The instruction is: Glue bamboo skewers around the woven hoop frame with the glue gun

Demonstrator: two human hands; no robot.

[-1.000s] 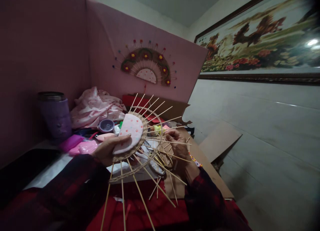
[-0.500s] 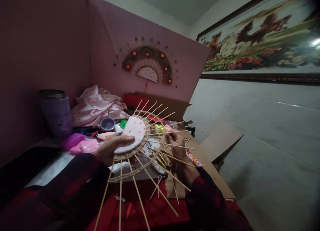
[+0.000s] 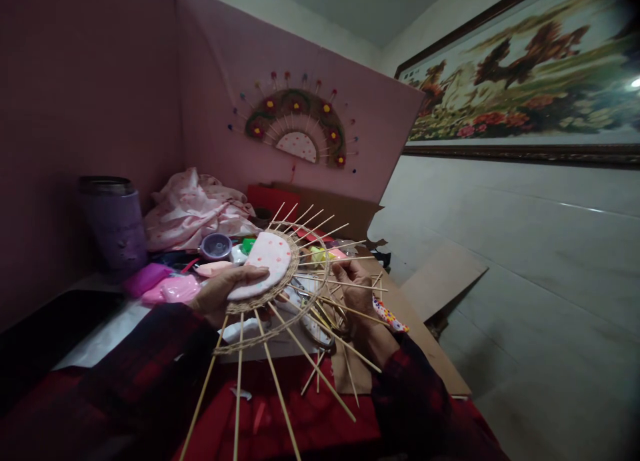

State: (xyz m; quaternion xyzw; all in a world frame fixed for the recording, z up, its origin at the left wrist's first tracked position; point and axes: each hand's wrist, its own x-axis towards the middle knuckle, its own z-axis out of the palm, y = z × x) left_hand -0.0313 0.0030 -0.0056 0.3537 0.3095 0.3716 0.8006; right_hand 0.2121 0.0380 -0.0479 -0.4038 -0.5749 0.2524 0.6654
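Observation:
My left hand (image 3: 220, 291) grips a half-round fan frame by its polka-dot fabric centre (image 3: 270, 261), thumb on top and fingers underneath. Thin wooden sticks (image 3: 280, 391) radiate from a braided twine band (image 3: 290, 284) around that centre. Farther out, a twine arc (image 3: 300, 322) crosses the sticks. On the far side of the frame, my right hand (image 3: 356, 288) has its fingers pinched together at the arc and the sticks. Whether they hold twine, a stick or both is unclear. Behind the sticks, scissors (image 3: 320, 314) lie partly hidden.
A finished half-round fan (image 3: 295, 114) hangs on the pink panel (image 3: 210, 81). A purple tumbler (image 3: 113, 224), crumpled dotted cloth (image 3: 195, 211) and pink packets (image 3: 173, 290) stand at the left. Cardboard (image 3: 420, 341), loose sticks (image 3: 320, 374) and a red cloth (image 3: 280, 421) cover the table.
The fan frame has tilted slightly, its near sticks shifting a little leftward. Both hands keep nearly the same places, with my right fingers moving slightly at the arc.

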